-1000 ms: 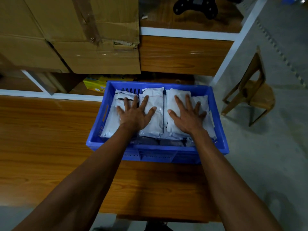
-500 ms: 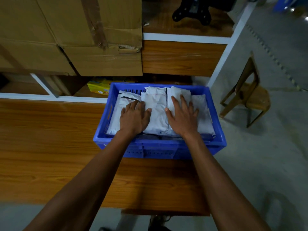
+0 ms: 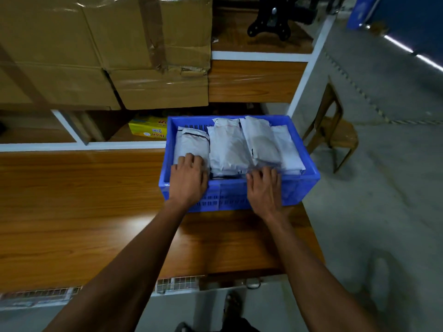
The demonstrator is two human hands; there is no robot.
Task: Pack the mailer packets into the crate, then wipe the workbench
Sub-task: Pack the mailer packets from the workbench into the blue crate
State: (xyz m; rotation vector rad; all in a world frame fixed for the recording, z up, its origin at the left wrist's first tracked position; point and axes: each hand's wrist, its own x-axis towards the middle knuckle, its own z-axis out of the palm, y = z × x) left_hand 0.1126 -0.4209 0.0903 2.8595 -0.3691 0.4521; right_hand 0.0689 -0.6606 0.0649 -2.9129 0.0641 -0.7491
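step: we settle the packets [image 3: 230, 149] in the blue crate [image 3: 309, 185] at the workbench [image 3: 79, 212] right end | grip: left hand [image 3: 189, 178] and right hand [image 3: 265, 188] curl over near packet ends; whether they grip, we cannot tell | advice: press evenly, keep the packets below the rim

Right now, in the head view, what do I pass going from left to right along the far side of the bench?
Cardboard boxes → yellow packet → blue crate holding white mailer packets → wooden chair.
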